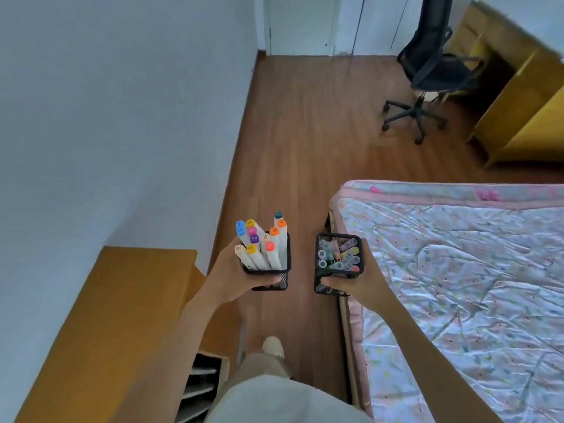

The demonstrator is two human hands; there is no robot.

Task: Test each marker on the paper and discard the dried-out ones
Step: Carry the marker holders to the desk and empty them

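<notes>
Stood on a brown wooden floor, in the gap between a bed on the right and a low yellow-brown cabinet on the left, looking down at both forearms stretched forward. Left hand wrapped around a black mesh cup, thumb across its near face, grip clenched on the cup. Inside that cup, a bunch of white-barrelled markers standing upright and leaning a little, caps up, in blue, yellow, pink, purple, orange, red, cream and teal. Right hand wrapped likewise around a second black mesh cup, thumb on the near side, fingers round the far right edge, grip clenched on it. Held in this one, shorter markers with clear caps, sunk mostly below the rim, pastel barrels showing through. Both cups carried in the air just beside each other but apart, over the floor near the bed's corner. Bed covered in a pale flowered quilt with a pink border. Cabinet against the white wall, shelves showing at its near end. Far off, a black office chair on castors beside a yellow desk. Pale trousers and one light shoe seen below.
</notes>
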